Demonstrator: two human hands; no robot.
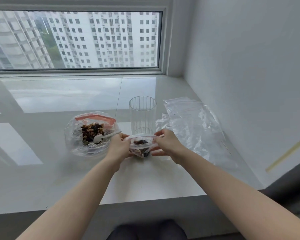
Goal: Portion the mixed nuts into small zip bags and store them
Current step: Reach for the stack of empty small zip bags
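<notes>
Holding item 1: small clear zip bag w/ red seal strip [141, 146], part-filled w/ dark and pale mixed nuts, at centre-front of the glossy white stone worktop [62, 172]. Bag mouth faces up, seal not fully pressed together. Left hand [119, 147] grips bag's left side, fingers curled round its edge and lower corner. Right hand [166, 142] pinches the top seal at bag's right end, thumb and forefinger together, other fingers loosely spread below.

Item 2: large clear zip bag w/ red-orange seal band [92, 133], open, just left of the small bag, approx. touching left hand's knuckles. Holds bulk brown/black nut mix.

Item 3: white plastic spoon [102, 137], bowl resting in the nut mix, handle pointing right toward left hand.

Item 4: tall clear ribbed drinking glass [142, 115], upright, directly behind the small bag.

Item 5: stack of flat empty clear zip bags [190, 125], right of glass, near the white side wall [249, 66].

Bkgd: wide window [74, 38] behind worktop, high-rise blocks outside.
</notes>
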